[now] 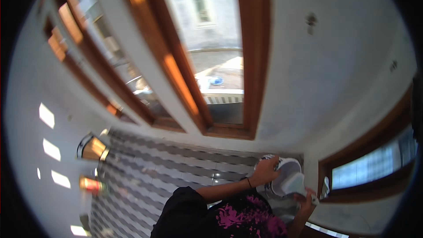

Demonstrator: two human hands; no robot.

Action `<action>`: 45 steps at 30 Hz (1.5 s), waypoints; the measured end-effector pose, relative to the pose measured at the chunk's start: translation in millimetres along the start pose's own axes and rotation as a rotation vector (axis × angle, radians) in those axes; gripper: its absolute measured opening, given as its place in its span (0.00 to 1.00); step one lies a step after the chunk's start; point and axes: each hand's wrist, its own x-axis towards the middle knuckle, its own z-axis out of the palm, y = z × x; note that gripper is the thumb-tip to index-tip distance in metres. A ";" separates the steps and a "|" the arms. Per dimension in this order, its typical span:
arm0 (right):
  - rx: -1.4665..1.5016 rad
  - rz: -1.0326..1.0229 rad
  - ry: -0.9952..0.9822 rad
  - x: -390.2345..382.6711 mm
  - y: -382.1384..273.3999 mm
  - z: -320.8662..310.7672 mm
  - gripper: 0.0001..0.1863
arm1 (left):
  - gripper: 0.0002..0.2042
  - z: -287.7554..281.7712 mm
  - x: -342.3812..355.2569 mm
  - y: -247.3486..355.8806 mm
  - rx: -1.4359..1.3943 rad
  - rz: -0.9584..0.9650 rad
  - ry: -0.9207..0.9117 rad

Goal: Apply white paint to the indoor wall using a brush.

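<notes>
My left hand (265, 170), with a dark band at its wrist, grips the near-left rim of a white bucket (298, 165) with dark markings on its side. The bucket leans, its mouth facing right and toward me. My right hand (305, 200) is at the bucket's right side, its fingers closed around the pale handle of a tool (314, 200). A flat, whitish piece (294, 183) shows in the bucket's mouth beside that hand. I cannot tell whether it is part of the tool.
Tall wooden-framed windows (255, 61) stand in the pale wall (304, 75) ahead. A lower wooden window frame (326, 180) is at the right. On the grey striped tile floor (145, 172), a red and green container (91, 185) and a tan and black object (92, 148) stand by the left wall.
</notes>
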 end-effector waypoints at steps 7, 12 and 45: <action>-0.125 0.065 0.102 58.8 -39.2 40.6 0.12 | 0.12 28.0 108.2 -5.4 0.007 0.096 -0.199; -0.084 0.112 0.317 86.8 -44.3 65.5 0.11 | 0.11 59.3 170.3 -8.3 -0.071 0.166 -0.404; -0.178 0.280 0.483 144.2 -66.2 112.5 0.10 | 0.17 74.4 237.2 3.5 -0.237 0.108 -0.634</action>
